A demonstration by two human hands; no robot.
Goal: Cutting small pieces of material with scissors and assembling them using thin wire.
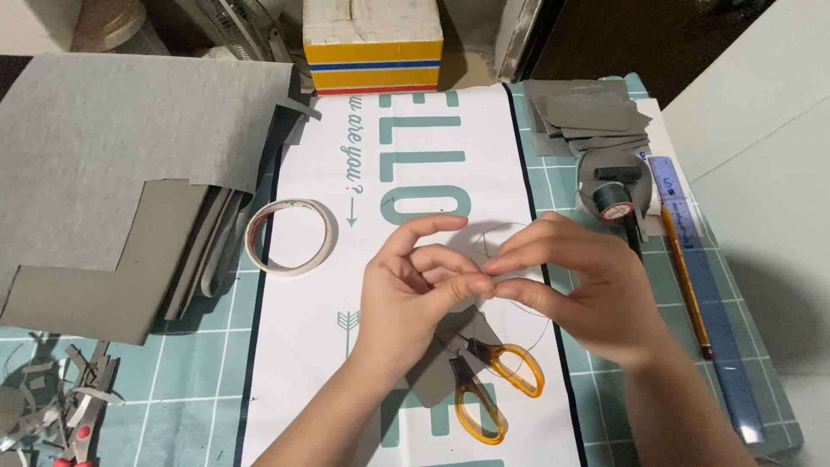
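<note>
My left hand [406,294] and my right hand [588,290] meet fingertip to fingertip over the white printed sheet [303,363]. Between them they pinch a thin dark thread [536,333], which loops around in a loose circle near the fingers. Under my hands lie orange-handled scissors [493,393] on a small grey card piece [432,376]. A spool of dark thread [616,201] stands to the upper right, next to my right hand.
A tape roll [290,236] lies left of my hands. Large grey cardboard sheets [121,173] cover the left side. Grey card pieces [588,112] are stacked at the back right. A pencil [686,281] and blue ruler [709,303] lie right. A striped box [373,52] stands behind.
</note>
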